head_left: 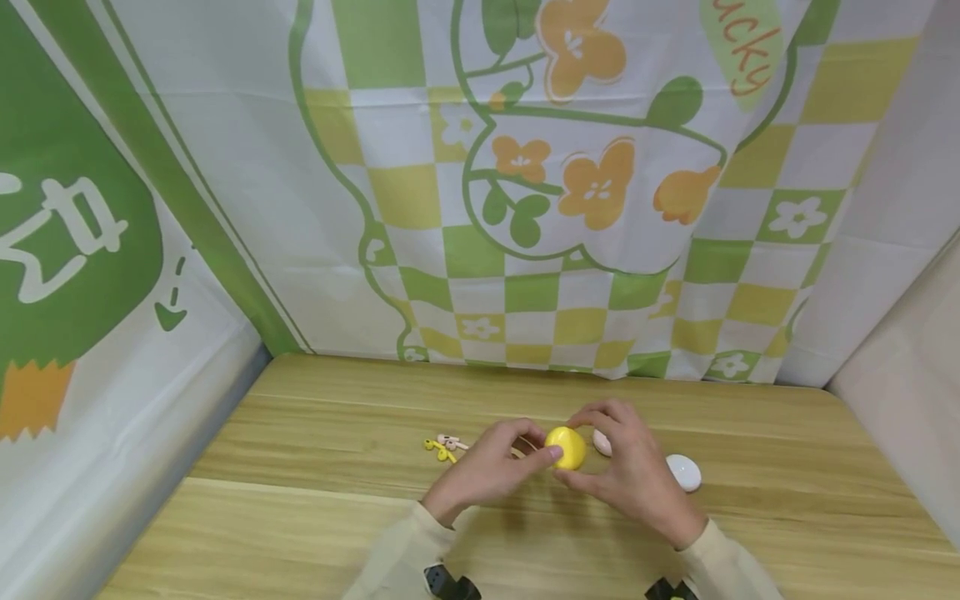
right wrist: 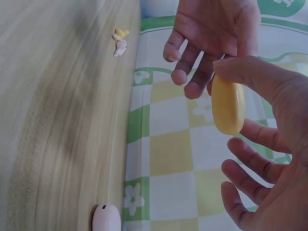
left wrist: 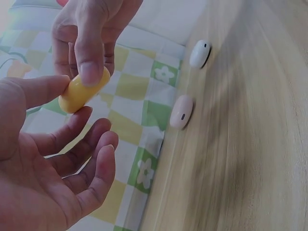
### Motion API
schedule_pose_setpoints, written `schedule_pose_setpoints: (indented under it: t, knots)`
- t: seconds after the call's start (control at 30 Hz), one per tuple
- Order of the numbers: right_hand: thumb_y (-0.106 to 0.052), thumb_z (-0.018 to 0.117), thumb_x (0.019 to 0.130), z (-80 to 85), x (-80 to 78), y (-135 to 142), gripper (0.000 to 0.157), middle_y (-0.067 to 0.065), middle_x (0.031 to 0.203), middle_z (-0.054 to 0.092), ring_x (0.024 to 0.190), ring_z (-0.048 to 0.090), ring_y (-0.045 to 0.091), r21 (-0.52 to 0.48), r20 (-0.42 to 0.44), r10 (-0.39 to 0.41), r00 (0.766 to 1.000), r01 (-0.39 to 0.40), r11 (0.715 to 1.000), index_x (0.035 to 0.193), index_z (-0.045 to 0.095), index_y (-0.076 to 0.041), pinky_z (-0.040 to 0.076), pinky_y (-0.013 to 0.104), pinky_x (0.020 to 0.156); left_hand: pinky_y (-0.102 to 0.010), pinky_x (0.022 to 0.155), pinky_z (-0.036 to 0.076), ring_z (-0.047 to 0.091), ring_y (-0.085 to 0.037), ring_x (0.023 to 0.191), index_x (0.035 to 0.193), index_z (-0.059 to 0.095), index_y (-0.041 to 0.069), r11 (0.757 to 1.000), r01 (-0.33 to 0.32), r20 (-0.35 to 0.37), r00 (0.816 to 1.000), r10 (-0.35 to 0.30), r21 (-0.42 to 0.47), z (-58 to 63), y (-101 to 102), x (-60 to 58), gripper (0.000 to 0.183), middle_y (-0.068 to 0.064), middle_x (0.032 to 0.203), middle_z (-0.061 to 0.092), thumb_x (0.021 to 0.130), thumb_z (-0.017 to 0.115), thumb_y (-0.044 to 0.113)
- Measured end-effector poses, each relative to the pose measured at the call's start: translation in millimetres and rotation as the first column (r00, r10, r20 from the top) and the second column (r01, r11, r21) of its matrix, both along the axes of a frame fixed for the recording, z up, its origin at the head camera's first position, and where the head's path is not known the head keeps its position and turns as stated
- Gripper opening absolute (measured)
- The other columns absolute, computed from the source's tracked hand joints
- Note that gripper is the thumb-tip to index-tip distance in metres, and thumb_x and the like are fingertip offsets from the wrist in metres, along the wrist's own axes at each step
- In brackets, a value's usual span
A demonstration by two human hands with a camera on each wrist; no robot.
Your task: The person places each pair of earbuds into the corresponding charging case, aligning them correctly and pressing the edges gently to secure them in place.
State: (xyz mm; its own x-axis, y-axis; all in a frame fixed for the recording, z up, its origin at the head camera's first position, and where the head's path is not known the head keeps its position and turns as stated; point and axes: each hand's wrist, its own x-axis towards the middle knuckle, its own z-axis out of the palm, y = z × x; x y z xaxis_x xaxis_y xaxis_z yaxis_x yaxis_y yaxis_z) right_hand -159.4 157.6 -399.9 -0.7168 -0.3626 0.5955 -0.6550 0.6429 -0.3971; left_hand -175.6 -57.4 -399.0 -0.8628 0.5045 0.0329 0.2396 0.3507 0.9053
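Observation:
A rounded yellow earbud case [head_left: 567,448] is held above the table between both hands, and its lid looks closed. My left hand [head_left: 498,458] pinches it between thumb and forefinger, the other fingers loosely bent, as the left wrist view shows. From the other side my right hand [head_left: 630,458] grips the same yellow case by its edges, with thumb and forefinger. Behind the right hand lies a pink earbud case [left wrist: 181,112], partly covered in the head view. A white earbud case [head_left: 683,472] lies to the right of that hand.
Yellow earbuds [head_left: 442,455] and pink earbuds [head_left: 450,442] lie together on the wooden table [head_left: 300,533], left of the left hand. A printed checkered cloth [head_left: 480,292] hangs along the table's back edge. White cloth [head_left: 892,275] hangs on the right.

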Motion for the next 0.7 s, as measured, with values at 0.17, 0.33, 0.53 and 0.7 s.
schedule_pose_setpoints:
  t: [0.17,0.33,0.53,0.7]
  knots:
    - [-0.021,0.101,0.058,-1.5,-0.3,-1.6,0.055,-0.004,0.108,0.061,0.104,0.058,0.019,-0.006,0.0,-0.009,1.0,0.009,1.0,0.102,0.069,-0.012,0.053,0.043,0.081,-0.032,0.08,0.054,0.063,-0.017,0.096,0.108,0.067,0.007,1.0,-0.006,0.009,1.0,0.006,0.003,1.5,0.0,0.7,0.026,0.0,0.103,0.065,0.101,0.064,0.032]
    - [-0.023,0.101,0.059,-1.0,1.3,-2.3,0.057,-0.005,0.107,0.061,0.103,0.058,0.019,-0.013,0.025,-0.022,0.999,0.022,1.0,0.105,0.068,-0.012,0.053,0.043,0.08,-0.035,0.083,0.054,0.063,-0.023,0.1,0.114,0.066,0.003,1.0,-0.015,-0.011,1.0,0.015,0.021,3.7,-0.6,1.0,0.029,-0.004,0.108,0.066,0.102,0.062,0.03]
    - [-0.025,0.1,0.06,-0.7,1.5,-2.0,0.056,-0.005,0.105,0.062,0.101,0.059,0.019,-0.02,0.013,-0.019,1.0,0.019,1.0,0.104,0.068,-0.01,0.053,0.044,0.081,-0.037,0.084,0.054,0.062,-0.024,0.104,0.118,0.064,0.002,0.999,-0.028,-0.03,0.999,0.029,0.036,4.9,-3.4,1.6,0.031,-0.007,0.112,0.065,0.103,0.06,0.029]
    - [-0.025,0.1,0.061,-1.0,0.7,-0.3,0.057,-0.005,0.104,0.063,0.101,0.06,0.018,-0.035,0.009,-0.017,1.0,0.017,0.999,0.105,0.068,-0.008,0.054,0.044,0.083,-0.037,0.084,0.054,0.061,-0.022,0.105,0.119,0.062,0.003,0.998,-0.039,-0.036,0.999,0.04,0.039,2.8,-4.8,-0.4,0.031,-0.005,0.113,0.065,0.104,0.059,0.03]
